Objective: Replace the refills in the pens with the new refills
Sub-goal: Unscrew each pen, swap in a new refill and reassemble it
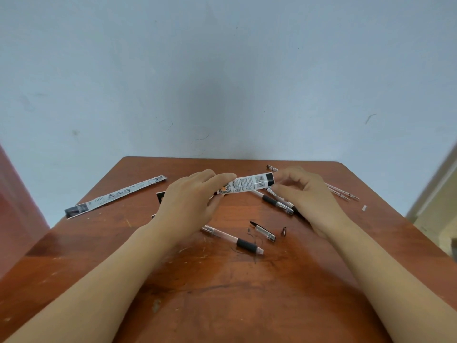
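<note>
Both my hands hold a white refill packet (247, 184) with printed text and a black end, a little above the wooden table (222, 293). My left hand (191, 201) grips its left end and my right hand (300, 191) pinches its black right end. Under the packet lie two pens with black grips (277, 203). Nearer to me lies an opened pen barrel (235, 240), pink with a black grip. Beside it rest a clear cap with a clip (264, 231) and a small dark pen tip (284, 230). Loose refills (342, 193) lie right of my right hand.
A second long refill packet (113, 196) lies flat at the table's left. A dark packet piece (160, 196) peeks out behind my left hand. A small white scrap (364, 207) sits near the right edge. A pale wall rises right behind the table.
</note>
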### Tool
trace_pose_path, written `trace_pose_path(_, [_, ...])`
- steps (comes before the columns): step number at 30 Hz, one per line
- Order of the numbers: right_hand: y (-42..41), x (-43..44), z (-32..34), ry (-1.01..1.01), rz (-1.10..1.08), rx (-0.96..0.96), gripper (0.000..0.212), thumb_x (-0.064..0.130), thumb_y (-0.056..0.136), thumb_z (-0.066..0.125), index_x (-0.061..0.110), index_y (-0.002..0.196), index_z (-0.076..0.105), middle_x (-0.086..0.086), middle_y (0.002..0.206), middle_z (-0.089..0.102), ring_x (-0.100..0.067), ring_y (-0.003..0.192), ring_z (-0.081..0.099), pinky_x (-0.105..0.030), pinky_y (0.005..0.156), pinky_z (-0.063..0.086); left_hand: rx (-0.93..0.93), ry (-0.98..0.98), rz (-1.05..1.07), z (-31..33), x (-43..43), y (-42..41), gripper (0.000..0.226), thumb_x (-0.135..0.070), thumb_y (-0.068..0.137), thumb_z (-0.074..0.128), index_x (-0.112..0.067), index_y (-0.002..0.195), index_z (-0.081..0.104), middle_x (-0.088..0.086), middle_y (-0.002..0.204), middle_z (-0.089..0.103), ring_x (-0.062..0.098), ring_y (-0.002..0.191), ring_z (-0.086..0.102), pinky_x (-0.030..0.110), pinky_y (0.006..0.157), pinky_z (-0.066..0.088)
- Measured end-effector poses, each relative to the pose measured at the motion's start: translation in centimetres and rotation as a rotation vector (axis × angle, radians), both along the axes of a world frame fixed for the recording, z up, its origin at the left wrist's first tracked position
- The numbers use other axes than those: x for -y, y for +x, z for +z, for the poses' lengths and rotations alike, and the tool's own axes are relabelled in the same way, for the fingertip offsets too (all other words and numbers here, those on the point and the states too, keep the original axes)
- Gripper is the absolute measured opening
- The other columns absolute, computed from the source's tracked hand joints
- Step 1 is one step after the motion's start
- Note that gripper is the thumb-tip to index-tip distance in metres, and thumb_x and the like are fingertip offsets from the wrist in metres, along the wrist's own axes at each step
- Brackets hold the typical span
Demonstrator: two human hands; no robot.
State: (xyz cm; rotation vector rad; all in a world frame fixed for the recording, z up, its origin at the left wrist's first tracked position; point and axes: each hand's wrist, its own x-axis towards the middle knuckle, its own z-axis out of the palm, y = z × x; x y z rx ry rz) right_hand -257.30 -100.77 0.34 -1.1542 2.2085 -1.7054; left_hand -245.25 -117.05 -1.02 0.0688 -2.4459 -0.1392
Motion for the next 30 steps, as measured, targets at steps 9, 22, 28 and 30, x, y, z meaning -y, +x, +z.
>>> trace_pose_path(9, [0.0,-0.1,-0.1,0.003,0.018,0.008,0.043,0.005,0.079,0.066,0.045,0.065,0.070,-0.005,0.091,0.064,-0.015,0.087,0.056,-0.038,0.091,0.044,0.000,0.006,-0.034,-0.2,0.2,0.0,0.045,0.001,0.066,0.073,-0.013,0.108,0.063,0.002,0.069,0.062,0.017,0.054,0.055,0.008,0.049,0.022])
trace_pose_path(22, [-0.3,-0.4,0.3,-0.078,-0.022,0.083,0.027,0.002,0.072,0.071,0.026,0.061,0.066,0.001,0.076,0.066,-0.011,0.074,0.058,-0.027,0.074,0.046,-0.041,0.018,-0.042,-0.5,1.1,-0.2,0.038,-0.009,0.072,0.060,-0.018,0.108,0.062,0.000,0.071,0.062,0.011,0.058,0.048,0.010,0.048,0.026])
trace_pose_path(28, [-1.8,-1.4,0.7,-0.208,-0.117,0.192,0.020,0.005,0.077,0.067,0.020,0.064,0.065,0.009,0.060,0.062,-0.008,0.065,0.052,-0.017,0.056,0.042,-0.074,0.079,0.004,-0.5,2.0,0.1,0.035,-0.014,0.077,0.059,-0.019,0.111,0.061,0.002,0.075,0.064,0.012,0.060,0.049,0.027,0.046,0.042])
trace_pose_path(30, [-2.2,-1.6,0.8,-0.270,-0.124,0.262,0.020,0.005,0.078,0.065,0.018,0.063,0.063,0.010,0.051,0.061,-0.011,0.063,0.051,-0.020,0.055,0.039,-0.068,0.102,0.019,-0.4,2.1,0.1,0.034,-0.011,0.079,0.063,-0.019,0.112,0.061,0.003,0.078,0.064,0.013,0.062,0.050,0.031,0.050,0.045])
